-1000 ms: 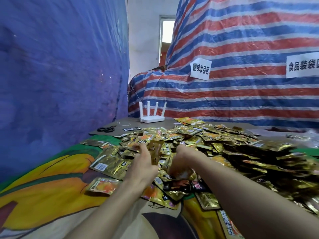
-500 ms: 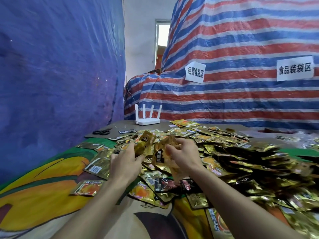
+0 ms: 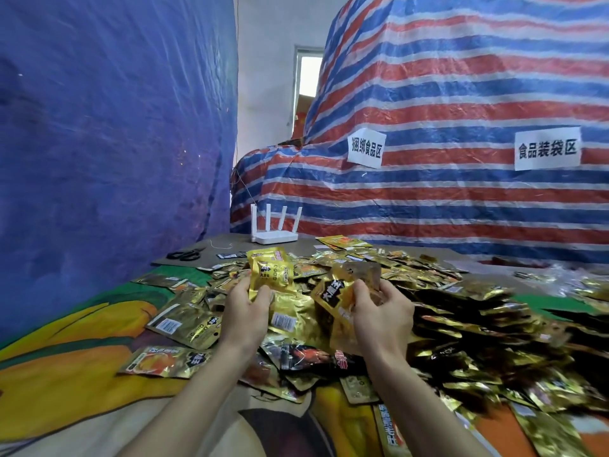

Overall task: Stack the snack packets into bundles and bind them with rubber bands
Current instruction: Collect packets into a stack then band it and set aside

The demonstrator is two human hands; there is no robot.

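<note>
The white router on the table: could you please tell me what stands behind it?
Right behind the router hangs a red, white and blue striped tarp. Whatever the tarp covers is hidden.

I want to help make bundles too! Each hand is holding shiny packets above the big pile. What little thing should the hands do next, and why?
Probably bring the gold packet in the left hand across and lay it flat against the packets in the right hand. The two lots are held apart above the loose pile, so they likely need joining into one stack before binding.
</note>
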